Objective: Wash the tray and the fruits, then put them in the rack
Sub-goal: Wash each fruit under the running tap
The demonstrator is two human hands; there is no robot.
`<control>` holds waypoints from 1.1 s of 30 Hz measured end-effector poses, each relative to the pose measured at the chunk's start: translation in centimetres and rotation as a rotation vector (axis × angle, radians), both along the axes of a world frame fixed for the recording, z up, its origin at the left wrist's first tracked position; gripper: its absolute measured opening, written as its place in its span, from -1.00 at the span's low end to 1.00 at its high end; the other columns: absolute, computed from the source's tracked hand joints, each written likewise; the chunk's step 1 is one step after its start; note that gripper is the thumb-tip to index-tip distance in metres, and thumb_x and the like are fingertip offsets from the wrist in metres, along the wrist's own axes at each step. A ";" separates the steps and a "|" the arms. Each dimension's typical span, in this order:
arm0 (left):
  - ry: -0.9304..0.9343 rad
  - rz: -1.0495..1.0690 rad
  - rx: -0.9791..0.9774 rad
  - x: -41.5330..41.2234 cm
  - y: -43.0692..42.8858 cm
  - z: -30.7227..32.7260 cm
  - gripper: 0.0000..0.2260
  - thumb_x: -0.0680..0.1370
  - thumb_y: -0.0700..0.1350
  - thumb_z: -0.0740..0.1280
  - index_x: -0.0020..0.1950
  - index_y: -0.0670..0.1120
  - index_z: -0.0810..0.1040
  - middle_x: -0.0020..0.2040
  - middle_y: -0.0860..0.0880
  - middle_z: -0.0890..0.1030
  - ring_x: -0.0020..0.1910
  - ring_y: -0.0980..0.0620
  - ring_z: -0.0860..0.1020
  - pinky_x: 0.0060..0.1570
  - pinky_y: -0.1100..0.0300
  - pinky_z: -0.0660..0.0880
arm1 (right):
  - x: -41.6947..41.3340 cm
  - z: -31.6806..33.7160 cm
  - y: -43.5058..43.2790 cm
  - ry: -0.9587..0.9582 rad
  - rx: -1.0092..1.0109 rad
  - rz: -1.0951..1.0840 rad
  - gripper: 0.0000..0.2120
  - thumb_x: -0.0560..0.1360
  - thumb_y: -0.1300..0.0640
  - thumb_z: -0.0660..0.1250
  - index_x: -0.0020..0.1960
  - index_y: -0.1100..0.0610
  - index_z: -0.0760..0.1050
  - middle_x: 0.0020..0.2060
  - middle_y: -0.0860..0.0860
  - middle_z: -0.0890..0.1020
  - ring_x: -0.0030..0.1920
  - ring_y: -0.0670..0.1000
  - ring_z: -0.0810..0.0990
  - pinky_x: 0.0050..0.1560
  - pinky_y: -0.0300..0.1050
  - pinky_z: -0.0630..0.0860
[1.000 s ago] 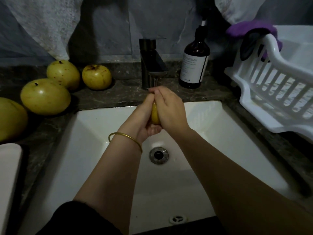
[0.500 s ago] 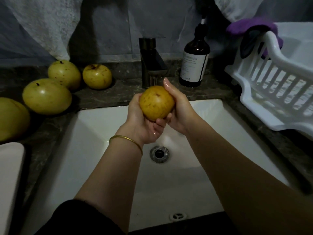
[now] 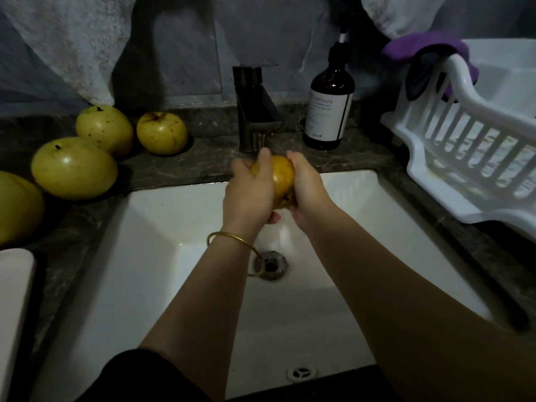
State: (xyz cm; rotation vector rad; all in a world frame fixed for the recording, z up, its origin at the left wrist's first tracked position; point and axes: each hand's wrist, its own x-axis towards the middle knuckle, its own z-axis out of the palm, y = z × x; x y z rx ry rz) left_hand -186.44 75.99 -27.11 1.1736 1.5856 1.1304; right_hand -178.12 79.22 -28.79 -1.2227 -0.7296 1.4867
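From the head camera, both hands meet over the white rectangular sink basin, just below the spout of the dark square metal faucet. The left hand wraps a round yellow-orange fruit from the left, its fingers curled close together over the skin. The right hand cups the same fruit from the right, thumb raised along the top. Its other fingers lie behind the fruit, so I cannot tell how they are spread. A thin gold bangle hangs on the left wrist, above the metal drain.

Four larger yellow-green fruits sit on the dark marbled stone counter left of the basin. A brown pump bottle with a white label stands just right of the faucet. The white slatted plastic rack rests at the far right, with a purple cloth draped over its rim. The wall behind is grey.
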 end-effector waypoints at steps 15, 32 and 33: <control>-0.449 0.080 -0.253 -1.1 0.5 0.2 -0.48 0.61 0.23 -0.06 0.02 -0.16 0.48 -0.38 -0.15 0.54 -0.70 0.06 0.41 -0.61 0.40 0.31 | -0.7 0.6 -0.6 -0.150 0.270 0.130 -0.76 0.52 -0.03 0.32 0.13 0.05 0.51 0.07 0.10 0.58 0.13 0.12 0.57 0.20 0.12 0.52; 0.072 -0.108 0.029 -0.4 0.2 -0.1 -0.39 0.54 0.35 0.04 0.43 -0.03 0.17 -0.10 0.01 0.48 -0.34 0.01 0.56 -0.38 0.15 0.59 | 0.1 -0.5 0.5 0.370 -0.102 -0.004 -0.44 0.51 -0.19 0.28 0.35 0.14 0.37 0.14 0.22 0.58 0.11 0.23 0.60 0.20 0.23 0.49; 0.105 -0.076 0.051 -0.5 0.4 -0.2 -0.39 0.55 0.34 0.00 0.43 -0.05 0.20 -0.09 0.00 0.50 -0.31 -0.01 0.57 -0.38 0.12 0.59 | 0.0 -0.4 0.5 0.377 -0.095 0.010 -0.45 0.51 -0.18 0.27 0.36 0.15 0.37 0.14 0.23 0.58 0.11 0.23 0.60 0.19 0.23 0.49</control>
